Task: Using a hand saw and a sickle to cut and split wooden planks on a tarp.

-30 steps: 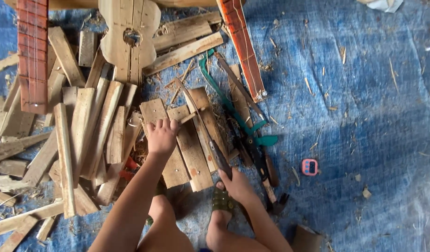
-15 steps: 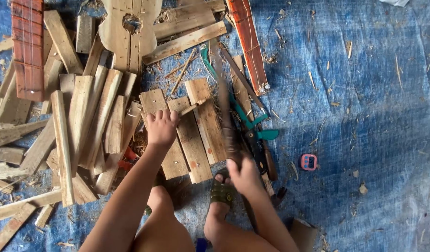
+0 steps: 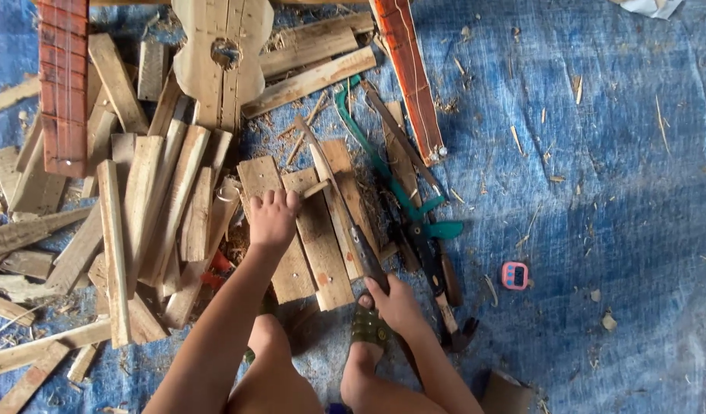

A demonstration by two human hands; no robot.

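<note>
At lower centre of the frame, grips the dark handle of a long knife [image 3: 345, 218] with the right hand [image 3: 395, 300], fingers clenched round it. Lays the blade slanting up and left across the planks [image 3: 322, 253], tip toward the upper middle. Pins one plank with the left hand [image 3: 274, 218] at mid frame, fingers bent and released, tips down by a small stick [image 3: 316, 188] that sits against the blade; cannot tell whether pinching it. Half a second ago held the knife steeper, nearly upright in the frame; now has swung it back down to the left, onto the stick, with the left hand hardly shifted. Reads, as a judgement, as one chopping stroke landed on the stick and the cutting well under way. Braces a sandalled foot [image 3: 368, 328] just below the planks. Keeps a green saw [image 3: 383, 169] just right of the knife, a pink timer [image 3: 514, 274] farther right on the blue tarp [image 3: 613, 176], and loose offcuts [image 3: 138, 199] heaped at left.
</note>
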